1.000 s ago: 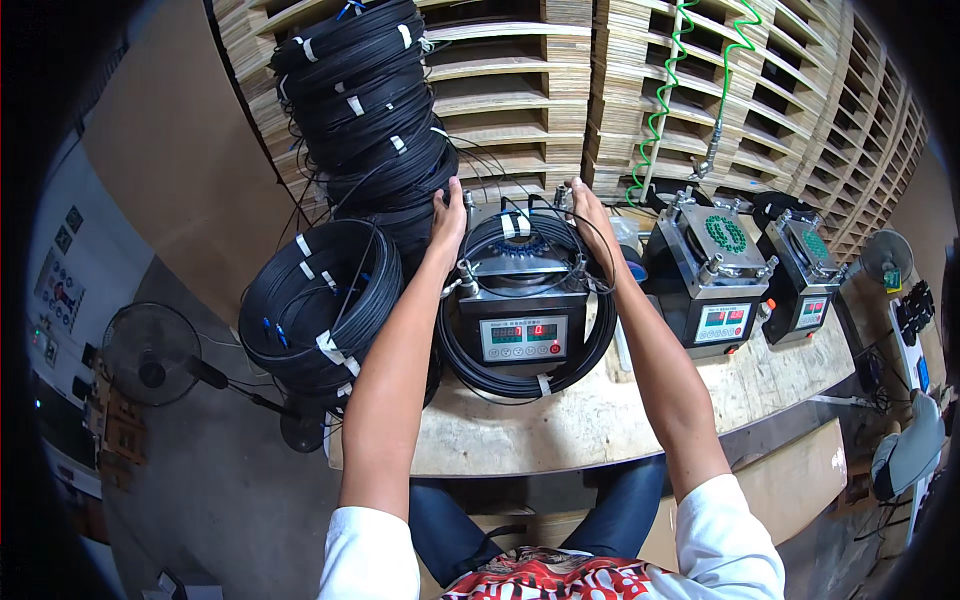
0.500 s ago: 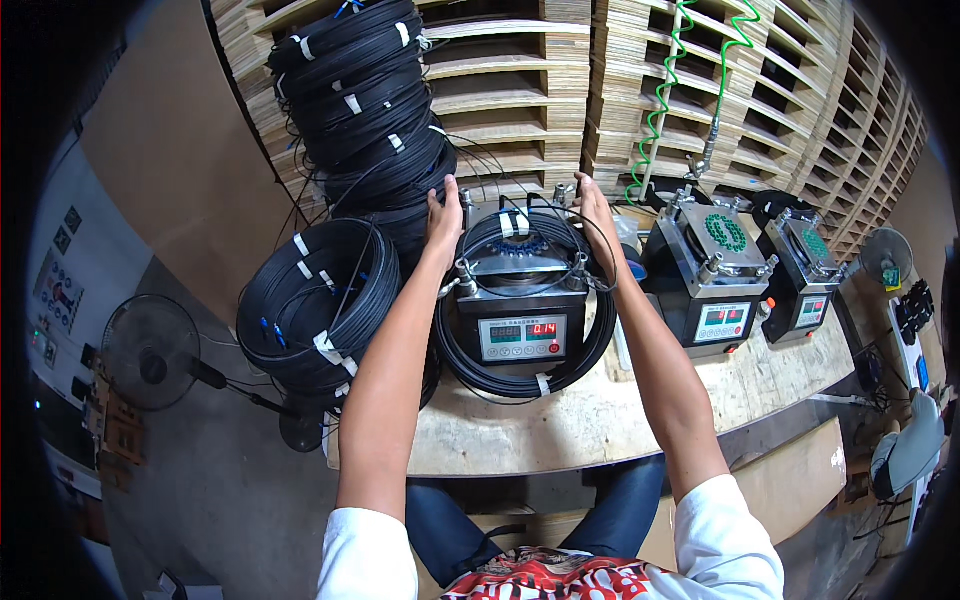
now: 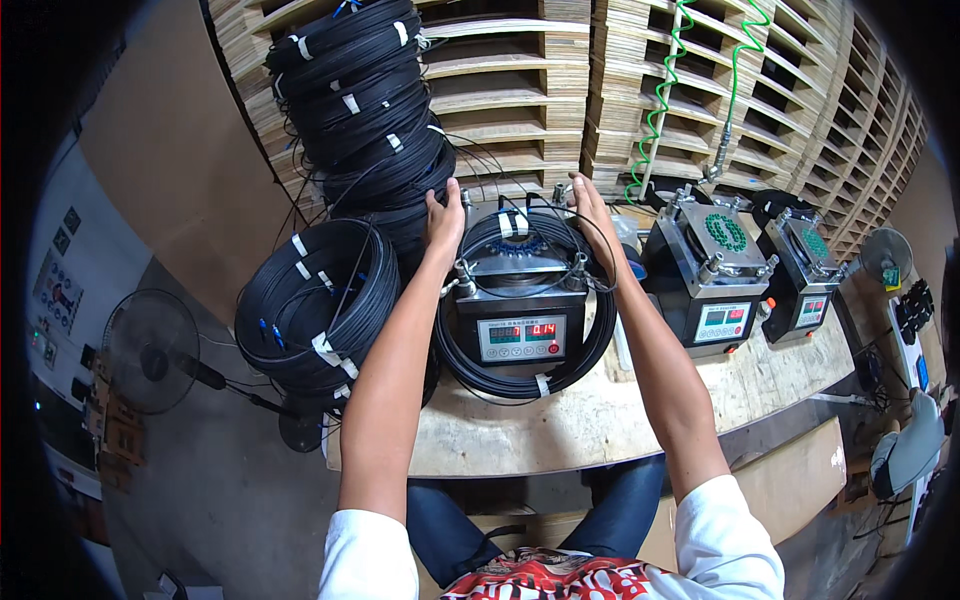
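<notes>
In front of me stands a boxy black-and-metal bench machine (image 3: 523,338) with a lit red display and metal corner posts. A coil of black cable (image 3: 487,380) hangs around it, bound with white tape at top and bottom. Blue-tipped ends ring the machine's round top. My left hand (image 3: 445,222) is upright at the machine's far left post, fingers stretched out and thumb apart. On the opposite side, my right hand (image 3: 594,215) extends its fingers along the far right post, beside the coil. Neither hand grips anything visible; whether the palms touch the posts, I cannot tell.
A tall stack of black cable coils (image 3: 365,110) rises at the back left, with more coils (image 3: 315,300) nearer. Two similar machines (image 3: 712,270) stand right on the wooden table (image 3: 480,440). Wooden pallets (image 3: 500,80), green coiled hoses (image 3: 660,100) and a black fan (image 3: 150,355) surround it.
A red digit now shows on the left half of the machine's display. My hands have barely moved, and the cable coil stays in place.
</notes>
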